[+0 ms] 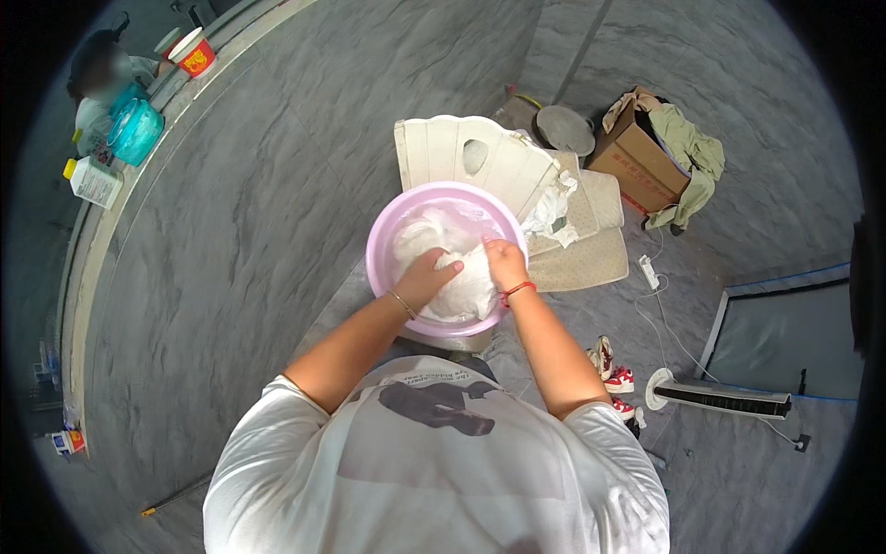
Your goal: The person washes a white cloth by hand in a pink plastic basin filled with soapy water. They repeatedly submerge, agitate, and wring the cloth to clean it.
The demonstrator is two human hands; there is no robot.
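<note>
A pink plastic basin (pixel 377 239) with soapy water stands before me. Wet white cloth (pixel 467 291) lies bunched inside it. On the cloth's left side, my left hand (pixel 423 278) holds a fold, its thumb on top. Gripping the right side of the cloth near the rim is my right hand (pixel 507 263); a red cord circles that wrist. Some of the fingers are hidden by the hands and the fabric.
Behind the basin are a cream plastic panel (pixel 436 149) and crumpled white material (pixel 550 215). A cardboard box (pixel 640 163) holds clothes. Rightward are a power strip (pixel 648 272), shoes (pixel 619 379) and a tower fan (pixel 723 400). A paper cup (pixel 194 55) and bottle (pixel 95 181) stand on the left ledge.
</note>
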